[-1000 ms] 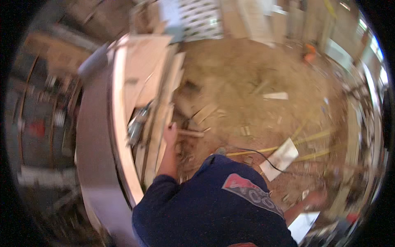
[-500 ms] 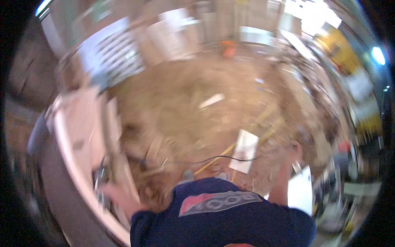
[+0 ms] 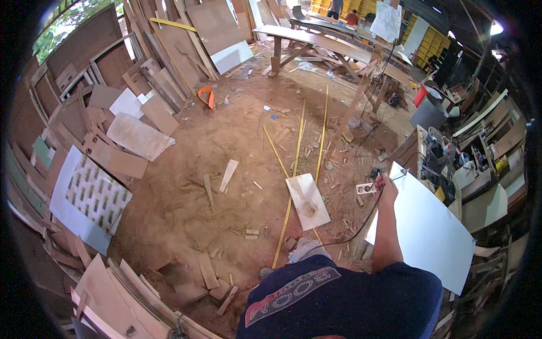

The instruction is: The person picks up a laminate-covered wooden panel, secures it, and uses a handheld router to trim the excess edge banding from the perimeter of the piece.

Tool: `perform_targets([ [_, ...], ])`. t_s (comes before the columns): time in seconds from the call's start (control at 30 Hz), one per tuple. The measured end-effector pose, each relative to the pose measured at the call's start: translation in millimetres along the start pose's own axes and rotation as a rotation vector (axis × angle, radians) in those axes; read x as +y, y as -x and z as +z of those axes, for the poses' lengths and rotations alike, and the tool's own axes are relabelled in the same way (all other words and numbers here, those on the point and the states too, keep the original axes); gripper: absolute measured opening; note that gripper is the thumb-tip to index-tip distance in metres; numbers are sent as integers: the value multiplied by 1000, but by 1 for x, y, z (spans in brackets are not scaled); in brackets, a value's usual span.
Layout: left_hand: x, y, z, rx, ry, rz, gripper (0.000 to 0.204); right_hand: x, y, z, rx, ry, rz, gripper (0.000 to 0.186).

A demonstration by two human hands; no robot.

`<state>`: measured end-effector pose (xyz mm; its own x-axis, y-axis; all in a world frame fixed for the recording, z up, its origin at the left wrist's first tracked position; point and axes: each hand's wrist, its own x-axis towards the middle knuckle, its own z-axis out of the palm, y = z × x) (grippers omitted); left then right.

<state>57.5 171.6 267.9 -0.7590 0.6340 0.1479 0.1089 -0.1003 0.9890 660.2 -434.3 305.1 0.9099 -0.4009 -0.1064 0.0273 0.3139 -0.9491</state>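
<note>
My right hand (image 3: pixel 385 185) is closed around a black cable (image 3: pixel 361 229), which droops from it back toward my body. Just left of the fingers, a pale socket strip (image 3: pixel 366 188) with round dark openings lies on the ground. A tangle of dark cord (image 3: pixel 375 173) shows behind the fingertips. Beside my right forearm leans a large white panel (image 3: pixel 429 231); its top corner comes close to the hand. My left hand is out of view. A stained whitish board (image 3: pixel 308 201) lies on the dirt floor in front of me.
Long yellow strips (image 3: pixel 297 147) and wood scraps litter the floor. Curved wooden boards (image 3: pixel 121 299) stand at lower left. A long wooden table (image 3: pixel 316 40) is at the back, a cluttered bench (image 3: pixel 446 164) at right. An orange object (image 3: pixel 206 97) sits near leaning panels. People are far off.
The view has swung and sharpened, with the curved boards moving toward the lower left edge. My left hand, earlier near a tool on those boards, has left view. My right hand still holds the cable.
</note>
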Motion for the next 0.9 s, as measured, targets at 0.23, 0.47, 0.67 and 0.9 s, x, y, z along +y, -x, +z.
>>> perform_targets([
  [0.23,52,41,43,-17,49,130,44,-63,-110,22,160,43,-377,15],
  [0.47,98,159,120,-133,141,151,50,-291,-205,74,350,453,-1171,28],
  [0.67,101,328,206,-434,276,-68,56,-427,-303,110,243,315,-1427,33],
  [0.9,63,516,318,-1157,426,-385,62,-378,-487,86,140,335,-813,27],
])
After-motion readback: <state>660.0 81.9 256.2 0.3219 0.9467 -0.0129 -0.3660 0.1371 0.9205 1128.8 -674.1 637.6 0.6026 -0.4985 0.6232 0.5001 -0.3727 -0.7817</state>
